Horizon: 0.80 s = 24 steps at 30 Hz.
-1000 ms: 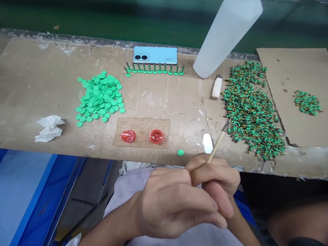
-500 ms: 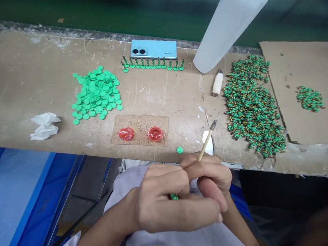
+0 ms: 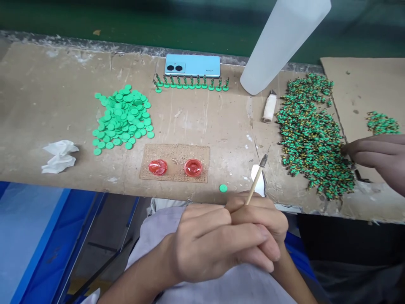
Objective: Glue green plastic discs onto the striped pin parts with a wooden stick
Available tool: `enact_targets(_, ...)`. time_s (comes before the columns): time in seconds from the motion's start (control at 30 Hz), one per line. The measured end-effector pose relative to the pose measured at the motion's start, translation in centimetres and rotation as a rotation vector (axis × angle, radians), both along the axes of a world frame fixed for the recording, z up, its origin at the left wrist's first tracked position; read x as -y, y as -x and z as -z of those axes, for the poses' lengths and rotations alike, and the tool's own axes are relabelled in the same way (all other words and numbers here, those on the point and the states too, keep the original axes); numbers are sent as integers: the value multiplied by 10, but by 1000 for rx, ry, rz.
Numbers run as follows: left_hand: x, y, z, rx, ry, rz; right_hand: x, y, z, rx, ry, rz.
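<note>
Bench: long, tan-covered worktop [image 3: 76, 114], stained with pale marks, a dark green strip [image 3: 133, 25] along its far side.

Thin brush [image 3: 254, 185], wooden handle, dark tip: clamped in the right hand [image 3: 261, 215], fingers curled round it, tip pointing up and away from the knuckles. Left hand [image 3: 218, 245]: just beside the right and overlapping it, fingers curled inward; cannot tell whether they close on anything, inner side hidden.

Just beyond the right hand, behind the brush: white patch [image 3: 257, 179] on the worktop. Ahead of the left hand, near the bench edge: single green disc [image 3: 223, 188]. Farther left of both hands: speckled board [image 3: 172, 175] bearing two red cups [image 3: 193, 168]. Beyond that, leftward: heap of green discs [image 3: 123, 118]; left of the heap and nearer, crumpled white tissue [image 3: 59, 157].

Well beyond the hands: row of small figures [image 3: 191, 82] upright on green bases, a light-blue phone [image 3: 202, 64] just behind. Beyond the right hand: white-wrapped blade [image 3: 269, 107], then a tall translucent container [image 3: 281, 46].

Right of the right hand: large pile of green-and-dark pieces [image 3: 311, 131]; another person's hand [image 3: 382, 158] at its right edge, over a cardboard sheet [image 3: 351, 93] carrying a smaller pile [image 3: 382, 122].
</note>
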<state>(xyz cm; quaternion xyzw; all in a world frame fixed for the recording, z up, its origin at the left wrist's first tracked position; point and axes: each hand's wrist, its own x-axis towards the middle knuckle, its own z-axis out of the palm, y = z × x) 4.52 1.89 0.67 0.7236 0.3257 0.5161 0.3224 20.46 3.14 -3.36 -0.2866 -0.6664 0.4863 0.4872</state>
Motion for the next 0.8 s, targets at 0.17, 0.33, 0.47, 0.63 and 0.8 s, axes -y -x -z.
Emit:
enact_targets(0.17, 2, -3, -2, -23, 3, -62, 2, 7, 2, -129, 39, 54)
enact_targets(0.33, 2, -2, -3, -69, 20, -80, -2, 5, 1, -124, 17, 52)
enact_targets(0.47, 5, 0, -2, -59, 28, -77, -4, 4, -1, -120, 16, 54)
enact_targets(0.63, 8, 0, -1, -108, 25, -107, -6, 9, 2, -98, -9, 34)
enact_targets(0.8, 9, 0, -2, -125, 42, -137, -4, 15, 17, -150, -81, -15)
